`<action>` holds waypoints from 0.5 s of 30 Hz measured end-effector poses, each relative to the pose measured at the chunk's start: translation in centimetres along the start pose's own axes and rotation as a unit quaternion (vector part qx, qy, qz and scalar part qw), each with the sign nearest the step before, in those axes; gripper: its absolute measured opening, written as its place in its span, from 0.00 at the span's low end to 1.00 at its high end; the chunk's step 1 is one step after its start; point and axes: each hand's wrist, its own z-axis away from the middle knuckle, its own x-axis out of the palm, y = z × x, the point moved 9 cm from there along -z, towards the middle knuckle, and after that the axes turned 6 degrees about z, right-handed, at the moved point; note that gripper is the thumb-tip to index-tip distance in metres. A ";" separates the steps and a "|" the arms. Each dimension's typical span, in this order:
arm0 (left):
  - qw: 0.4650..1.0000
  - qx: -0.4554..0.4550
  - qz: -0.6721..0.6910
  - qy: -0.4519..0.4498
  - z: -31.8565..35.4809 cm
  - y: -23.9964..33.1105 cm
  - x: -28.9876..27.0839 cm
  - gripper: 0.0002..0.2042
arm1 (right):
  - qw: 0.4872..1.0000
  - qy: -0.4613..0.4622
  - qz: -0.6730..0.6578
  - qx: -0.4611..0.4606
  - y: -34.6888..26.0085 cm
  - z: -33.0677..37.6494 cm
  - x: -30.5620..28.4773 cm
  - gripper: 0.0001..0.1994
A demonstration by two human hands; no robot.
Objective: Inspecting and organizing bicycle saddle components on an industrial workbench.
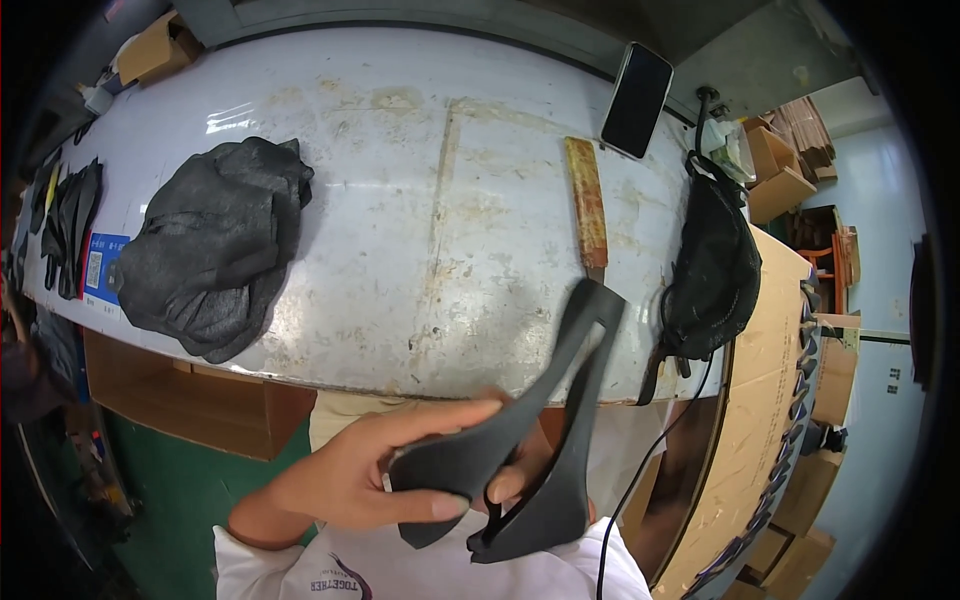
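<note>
A worn, pale metal-topped worktable [430,200] fills the upper part of the view, its surface stained and scratched, with cardboard boxes [780,175] stacked in the workshop beyond its right end. A heap of dark grey fabric pieces [215,245] is piled on the left of the table, apparently kept as stock within easy reach. A wooden-handled tool [587,205] is laid near the front edge to the right of centre, and a dark phone [637,98] is propped at the far edge, seemingly tilted so the screen can be seen. A black bag [712,270] is slung over the table's right end.

Below the front edge, close to the body, black cut-out pieces [540,440] with long slots are held up off the table. The left hand [370,470] is closed around their lower end, thumb laid across the front and fingers wrapped behind, so the slotted ends fan upward toward the table edge. Of the right hand [515,480] only fingertips are seen, pressed against the pieces from behind; whether it fully grips them cannot be told. A board of cardboard [760,420] stands to the right.
</note>
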 end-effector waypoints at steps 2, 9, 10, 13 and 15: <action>0.999 0.025 0.014 0.021 0.4 0.3 -0.3 0.29 | 0.998 0.063 -0.007 -0.023 0.0 -0.1 0.9 0.32; 0.989 0.040 0.064 0.126 1.4 -0.8 -1.2 0.30 | 0.993 0.087 0.077 -0.002 0.3 1.5 0.3 0.34; 0.987 0.037 0.078 0.134 1.4 -0.9 -1.3 0.30 | 0.993 0.098 0.069 0.003 0.0 1.3 0.6 0.33; 0.987 0.061 0.080 0.125 1.1 -1.1 -1.2 0.30 | 0.989 0.137 0.045 0.016 -0.9 1.3 1.1 0.33; 0.987 0.057 0.079 0.127 1.3 -1.2 -1.4 0.30 | 0.988 0.147 0.036 0.021 -0.9 1.3 1.1 0.33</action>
